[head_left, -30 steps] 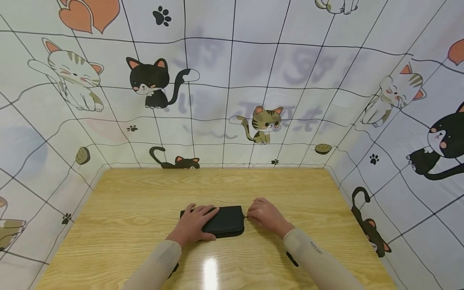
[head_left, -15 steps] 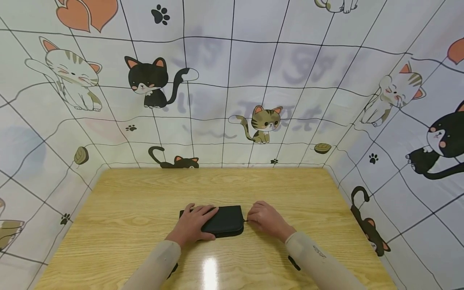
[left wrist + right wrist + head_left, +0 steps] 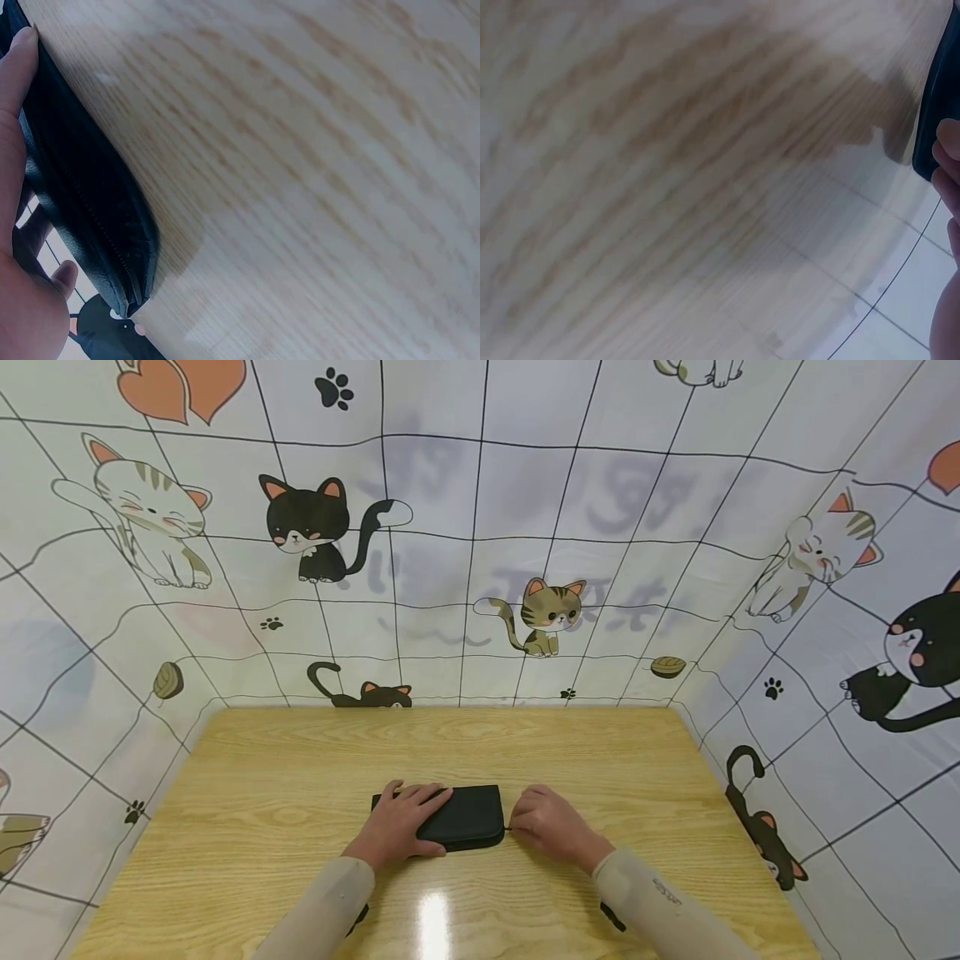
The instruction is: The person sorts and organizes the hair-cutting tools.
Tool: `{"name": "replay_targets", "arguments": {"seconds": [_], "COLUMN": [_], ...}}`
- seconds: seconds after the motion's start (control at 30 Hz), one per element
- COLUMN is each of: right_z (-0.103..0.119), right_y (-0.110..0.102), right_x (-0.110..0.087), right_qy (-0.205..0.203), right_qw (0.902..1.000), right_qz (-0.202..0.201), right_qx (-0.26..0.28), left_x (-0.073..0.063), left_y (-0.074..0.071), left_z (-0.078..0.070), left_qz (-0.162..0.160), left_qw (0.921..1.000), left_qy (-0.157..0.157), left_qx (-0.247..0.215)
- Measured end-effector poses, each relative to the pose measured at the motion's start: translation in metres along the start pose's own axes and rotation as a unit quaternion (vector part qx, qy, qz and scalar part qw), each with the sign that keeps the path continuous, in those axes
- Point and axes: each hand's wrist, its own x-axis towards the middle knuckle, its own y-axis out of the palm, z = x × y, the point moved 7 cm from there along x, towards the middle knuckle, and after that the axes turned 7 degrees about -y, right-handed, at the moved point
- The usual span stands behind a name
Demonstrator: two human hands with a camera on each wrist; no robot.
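Observation:
A black zip-around wallet (image 3: 468, 818) lies flat on the wooden table (image 3: 300, 760). My left hand (image 3: 401, 822) rests on its left part, fingers spread over the top and thumb along the near edge. In the left wrist view the zip seam of the wallet (image 3: 82, 187) runs along its side. At the right end, my right hand (image 3: 551, 822) pinches a small dark zipper pull with curled fingers. The right wrist view catches only the wallet's corner (image 3: 934, 112) and some fingertips (image 3: 949, 139) beside it.
Behind the table hangs a white wall covering (image 3: 435, 568) with a grid and cartoon cats. A similar printed side covering (image 3: 817, 693) closes off the right, and another the left. Light glares off the table's near part.
My right hand has slid a little toward me along the wallet's right end, with the zipper pull in its fingers. The left hand and the wallet have stayed in place.

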Motion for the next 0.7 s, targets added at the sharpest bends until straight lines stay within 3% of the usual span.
{"name": "replay_targets", "arguments": {"seconds": [0.2, 0.7], "right_z": [0.008, 0.03], "right_y": [-0.001, 0.008], "right_x": [0.002, 0.014], "right_qy": [-0.003, 0.004], "right_qw": [0.9999, 0.9992], "right_qz": [-0.011, 0.025], "right_qx": [-0.003, -0.03], "left_x": [0.0, 0.001], "left_y": [0.0, 0.003], "left_z": [0.0, 0.001], "left_qz": [0.004, 0.0], "left_qw": [1.0, 0.9999], "left_qy": [-0.002, -0.002], "left_qx": [0.002, 0.012]}}
